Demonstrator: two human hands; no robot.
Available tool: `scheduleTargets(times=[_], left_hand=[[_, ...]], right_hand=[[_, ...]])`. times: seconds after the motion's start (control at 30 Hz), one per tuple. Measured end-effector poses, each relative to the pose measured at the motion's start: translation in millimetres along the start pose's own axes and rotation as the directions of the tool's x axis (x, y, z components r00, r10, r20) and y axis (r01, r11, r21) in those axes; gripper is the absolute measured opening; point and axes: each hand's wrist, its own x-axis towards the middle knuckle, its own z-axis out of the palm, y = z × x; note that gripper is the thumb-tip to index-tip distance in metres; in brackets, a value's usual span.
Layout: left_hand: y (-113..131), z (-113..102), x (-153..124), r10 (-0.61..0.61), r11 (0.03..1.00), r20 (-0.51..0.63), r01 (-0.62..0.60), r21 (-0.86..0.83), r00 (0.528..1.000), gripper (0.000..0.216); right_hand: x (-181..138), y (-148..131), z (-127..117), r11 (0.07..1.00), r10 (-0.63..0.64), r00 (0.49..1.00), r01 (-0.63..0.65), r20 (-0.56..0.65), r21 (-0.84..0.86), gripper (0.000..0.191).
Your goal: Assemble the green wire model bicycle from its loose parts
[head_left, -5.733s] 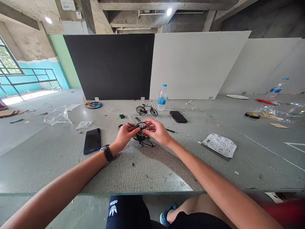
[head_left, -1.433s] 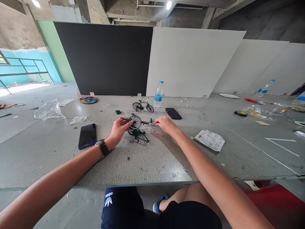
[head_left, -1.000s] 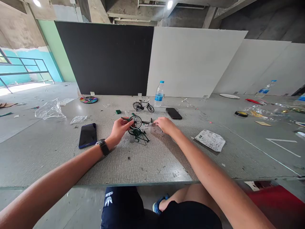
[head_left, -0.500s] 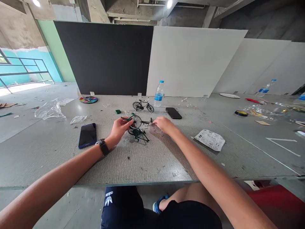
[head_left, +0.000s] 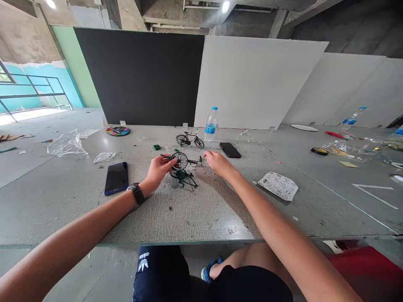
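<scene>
Steadiness matters most at this point, as I judge it: the left hand (head_left: 159, 168) should keep its pinch on the spoked wheel (head_left: 181, 160) firm but light so the thin spokes do not bend, while the right hand (head_left: 217, 162) picks out one small part cleanly from the scatter by its fingertips. Whether those right fingers have closed on anything is too small to tell; they rest curled on the table (head_left: 201, 209) just right of the wheel.

The green toy bicycle (head_left: 184, 176) sits at the centre of the frame, half built. Its frame lies tilted on the table, dark green and thin, with the raised wheel at its upper end, black-rimmed with fine spokes. Just above it in the frame stands a finished black toy bicycle (head_left: 189, 140), upright, near a water bottle (head_left: 210, 124).
</scene>
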Motion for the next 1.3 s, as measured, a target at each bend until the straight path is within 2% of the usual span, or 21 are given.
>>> scheduleTargets(times=[0.13, 0.2, 0.33, 0.47, 0.63, 0.73, 0.9, 1.03, 1.3], left_hand=[[0, 0, 0, 0.01, 1.0, -0.003, -0.01, 0.014, 1.0, 0.04], [0, 0, 0, 0.013, 1.0, -0.002, -0.013, 0.014, 1.0, 0.039], [-1, 0, 0, 0.01, 1.0, 0.005, -0.01, -0.003, 1.0, 0.039], [-1, 0, 0, 0.012, 1.0, 0.006, -0.011, -0.016, 1.0, 0.04], [-2, 0, 1, 0.02, 1.0, -0.017, -0.02, 0.002, 1.0, 0.041], [-2, 0, 2, 0.042, 0.999, -0.031, -0.041, 0.031, 0.999, 0.044], [-2, -1, 1, 0.116, 0.976, -0.061, -0.103, 0.19, 0.991, 0.039], [-2, 0, 0, 0.198, 0.931, -0.065, -0.167, 0.324, 0.978, 0.032], [-10, 1, 0, 0.268, 0.874, -0.026, -0.232, 0.427, 0.963, 0.023]], right_hand=[[0, -5, 0, 0.996, 0.046, 0.994, -0.038, -0.102, 0.081, 0.031], [0, -10, 0, 0.979, 0.081, 0.983, -0.047, -0.166, 0.199, 0.029], [0, -22, -2, 0.889, 0.127, 0.954, 0.012, -0.272, 0.457, 0.023], [-1, -33, -4, 0.846, 0.122, 0.947, 0.057, -0.297, 0.531, 0.022], [-3, -50, -10, 0.87, 0.055, 0.955, 0.098, -0.293, 0.484, 0.019], [-4, -65, -12, 0.918, -0.037, 0.958, 0.145, -0.283, 0.37, 0.018], [-2, -87, -3, 0.948, -0.181, 0.925, 0.254, -0.334, 0.19, 0.016], [-2, -94, 2, 0.954, -0.205, 0.921, 0.263, -0.331, 0.14, 0.016], [-4, -97, 0, 0.951, -0.207, 0.928, 0.265, -0.31, 0.157, 0.015]])
